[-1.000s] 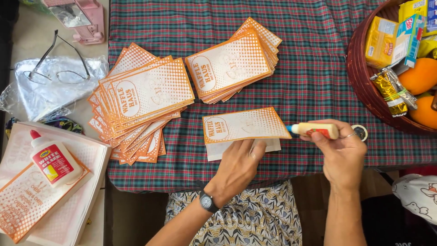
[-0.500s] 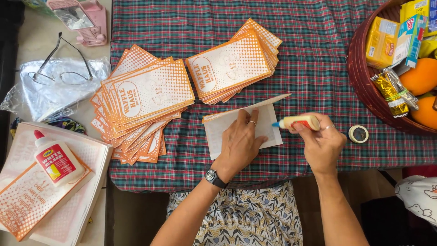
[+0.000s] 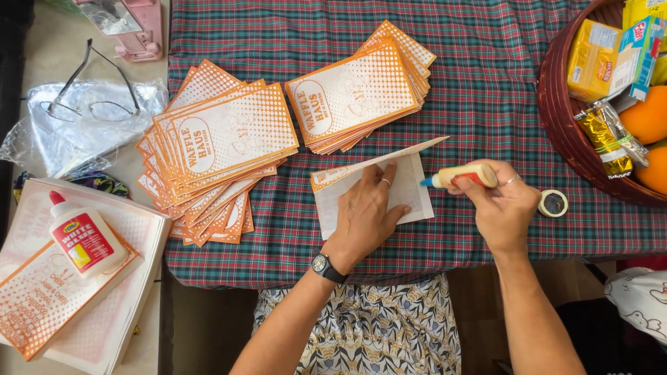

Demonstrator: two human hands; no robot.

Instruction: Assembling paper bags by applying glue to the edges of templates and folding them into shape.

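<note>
Paper bag: an orange and white paper bag point(image 3: 410, 201) lies flat on the checked tablecloth point(image 3: 486, 104), near the front edge of the table. Its top flap point(image 3: 379, 161) is lifted up and tilted, so the white inside shows.
Left hand: the left hand point(image 3: 368, 212) lies flat on the bag, fingers spread, and presses it down. A finger touches the lifted flap. It wears a ring and a watch point(image 3: 321, 264).
Right hand: the right hand point(image 3: 501, 205) is closed around a small glue bottle point(image 3: 462, 176). The blue tip points at the right edge of the bag, just beside it. I cannot tell if the tip touches the paper.
How the bag feels: I think it is very light and thin. It bends and creases easily. It can slide on the cloth, so a flat palm is the best hold. Wet glue could make it soft and sticky.
How the bottle feels: it looks small, light and squeezable. Holding it around the middle looks right.
Cap: a small round cap point(image 3: 554, 203) lies on the cloth, just right of the right hand.
Stacks: two fanned piles of the same bags lie farther back, the left pile point(image 3: 215, 139) and the right pile point(image 3: 361, 90).
Other glue: a bigger white glue bottle point(image 3: 85, 239) with a red label lies on flat printed sheets point(image 3: 42, 305) at the left.
Left side: glasses point(image 3: 83, 104) rest on a shiny plastic bag point(image 3: 42, 146).
Basket: a brown basket point(image 3: 563, 132) at the right holds snacks and oranges.
</note>
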